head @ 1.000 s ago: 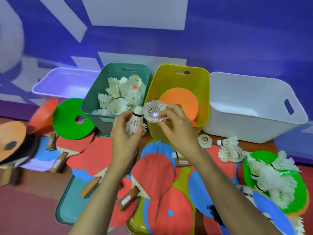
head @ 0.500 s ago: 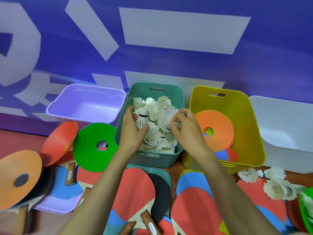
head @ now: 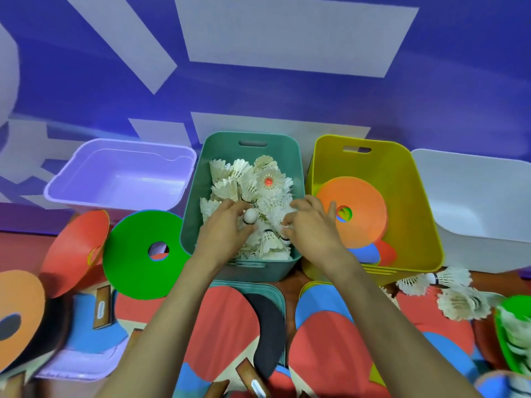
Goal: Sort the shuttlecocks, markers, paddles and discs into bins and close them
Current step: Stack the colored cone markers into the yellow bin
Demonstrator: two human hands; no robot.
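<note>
The teal bin stands in the middle and is heaped with white feather shuttlecocks. Both my hands reach into its near half. My left hand grips a shuttlecock whose round white cork shows between thumb and fingers. My right hand has its fingers curled down onto the pile and seems to pinch a shuttlecock that is mostly hidden under them. To the right, the yellow bin holds an orange disc leaning over blue and red ones.
A purple bin sits at the left and a white bin at the right. Green, red and orange discs lie left. Red and blue paddles cover the teal lid. Loose shuttlecocks lie right.
My hands carried the shuttlecocks from in front of the bins forward and down into the teal bin. The view swung left and closer to the bins.
</note>
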